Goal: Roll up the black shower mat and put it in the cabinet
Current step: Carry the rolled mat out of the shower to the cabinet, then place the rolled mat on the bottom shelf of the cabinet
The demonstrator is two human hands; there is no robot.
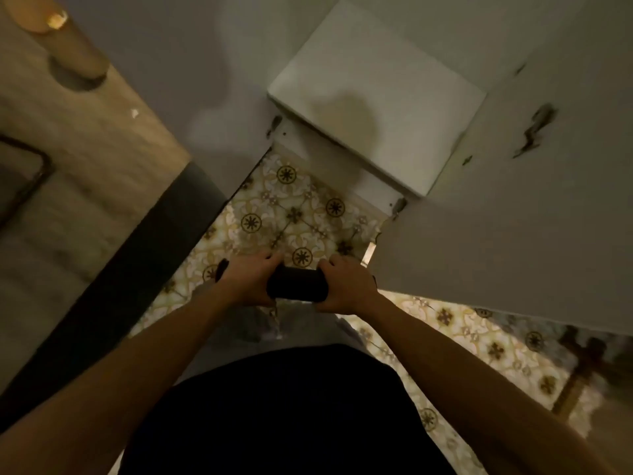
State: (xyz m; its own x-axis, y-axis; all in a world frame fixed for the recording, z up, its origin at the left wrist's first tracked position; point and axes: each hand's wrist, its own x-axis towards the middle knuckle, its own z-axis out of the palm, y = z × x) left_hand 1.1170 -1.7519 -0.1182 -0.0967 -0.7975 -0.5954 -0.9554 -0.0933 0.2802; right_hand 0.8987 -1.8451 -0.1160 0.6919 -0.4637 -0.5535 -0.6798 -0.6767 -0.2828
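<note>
The black shower mat [297, 283] is rolled into a short tight cylinder, held level over the patterned floor in front of me. My left hand [251, 279] grips its left end and my right hand [346, 285] grips its right end. A white cabinet [373, 108] stands ahead, seen from above, its top panel facing me. A large white door panel [513, 200] hangs open to the right of it. The cabinet's inside is hidden from this angle.
A wooden counter [85, 138] with a dark front edge runs along the left, with a tan cylinder [73, 46] standing on it. The patterned tile floor [294, 214] forms a narrow strip between counter and cabinet. My dark shirt fills the bottom.
</note>
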